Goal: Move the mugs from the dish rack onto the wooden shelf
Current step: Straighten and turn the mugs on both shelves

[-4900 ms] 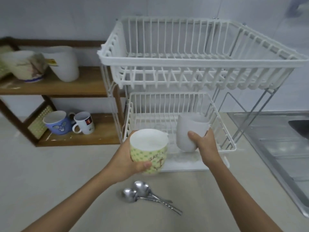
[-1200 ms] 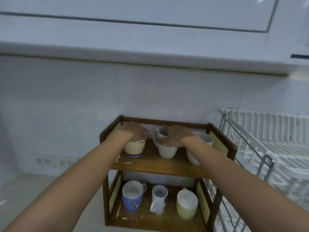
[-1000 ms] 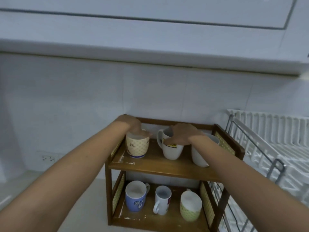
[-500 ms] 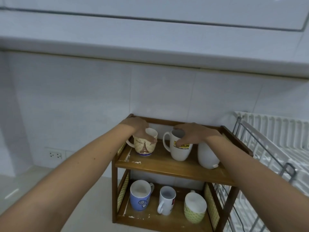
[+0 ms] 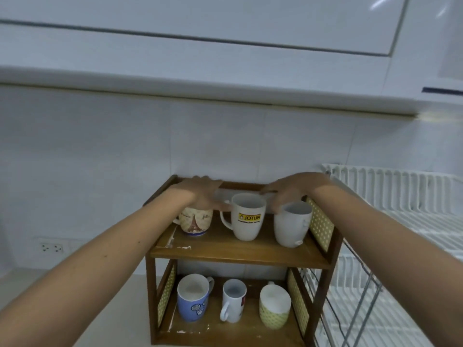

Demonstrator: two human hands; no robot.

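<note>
step: tidying mugs on top tier of brown two-tier wooden shelf (image 5: 238,254); nudge lightly, keep them upright, off the front edge.
left hand (image 5: 200,191): fingers spread loose, over cream Eiffel-tower mug (image 5: 194,221); contact unclear.
right hand (image 5: 293,190): fingers spread, holding nothing, behind plain white mug (image 5: 290,226).
white JOTUN mug (image 5: 246,216): between them, crowds both hands.
lower tier: three more mugs.
white wire dish rack (image 5: 400,221): right of shelf, no mugs visible.

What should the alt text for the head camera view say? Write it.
Two bare hands, left hand and right hand, hover over three mugs on the top tier of a wooden shelf. Three more mugs stand on its lower tier, and a white dish rack stands to the right.
</note>
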